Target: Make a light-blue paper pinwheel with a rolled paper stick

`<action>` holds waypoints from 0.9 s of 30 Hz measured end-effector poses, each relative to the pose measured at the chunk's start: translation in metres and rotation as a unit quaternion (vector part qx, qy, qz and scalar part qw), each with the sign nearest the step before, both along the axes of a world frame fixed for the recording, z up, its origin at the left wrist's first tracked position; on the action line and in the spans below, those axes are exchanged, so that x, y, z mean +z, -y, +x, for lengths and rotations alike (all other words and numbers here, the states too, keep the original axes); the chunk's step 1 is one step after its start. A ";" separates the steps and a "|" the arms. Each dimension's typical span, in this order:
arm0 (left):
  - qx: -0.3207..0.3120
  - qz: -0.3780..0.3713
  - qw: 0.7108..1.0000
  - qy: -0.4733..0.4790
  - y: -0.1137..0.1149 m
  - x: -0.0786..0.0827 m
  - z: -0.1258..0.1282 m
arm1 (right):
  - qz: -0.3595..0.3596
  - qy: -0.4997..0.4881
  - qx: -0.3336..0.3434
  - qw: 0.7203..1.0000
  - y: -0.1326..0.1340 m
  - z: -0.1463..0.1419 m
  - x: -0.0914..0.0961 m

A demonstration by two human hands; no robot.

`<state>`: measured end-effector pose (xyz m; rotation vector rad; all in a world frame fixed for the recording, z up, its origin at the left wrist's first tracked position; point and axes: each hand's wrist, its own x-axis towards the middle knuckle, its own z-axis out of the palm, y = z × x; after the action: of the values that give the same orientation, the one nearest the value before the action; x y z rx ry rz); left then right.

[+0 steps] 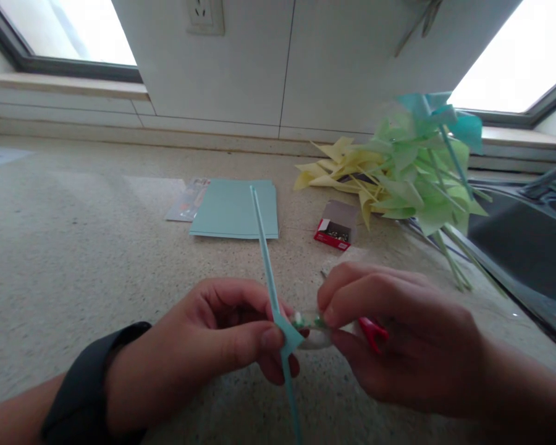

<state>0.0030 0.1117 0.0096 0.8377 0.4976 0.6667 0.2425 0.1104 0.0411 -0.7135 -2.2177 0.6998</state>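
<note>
My left hand [231,337], with a dark band at the wrist, pinches a folded light blue paper sheet [265,253] between thumb and fingers. The sheet is seen almost edge-on, and a pointed flap of it sticks out beside my thumb. To its right, my right hand [389,327] is closed in a pinch. What its fingertips hold is not clear. Between the hands shows a see-through, rounded thing with green marks [308,320], perhaps a tape roll. Red-handled scissors [374,334] lie partly hidden under my right hand.
Light blue paper sheets [236,210] lie stacked over a clear packet [181,204]. An open red box [333,238] holds small metallic pieces. Yellow, green and blue paper pinwheels [408,167] are heaped at the back right, beside a sink [523,241]. A wall stands behind the speckled counter [97,266].
</note>
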 end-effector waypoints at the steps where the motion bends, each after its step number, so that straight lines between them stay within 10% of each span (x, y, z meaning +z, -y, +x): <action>1: -0.007 -0.003 1.000 -0.001 0.000 0.000 0.000 | -0.009 0.001 0.017 1.000 0.001 0.000 -0.001; 27: -0.088 -0.002 0.993 -0.073 -0.001 0.005 -0.004 | -0.088 0.040 0.126 0.987 -0.002 -0.003 -0.003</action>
<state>-0.0007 0.1129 0.0147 0.9183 0.5508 0.4445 0.2400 0.1119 0.0382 -0.5580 -2.3660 1.0199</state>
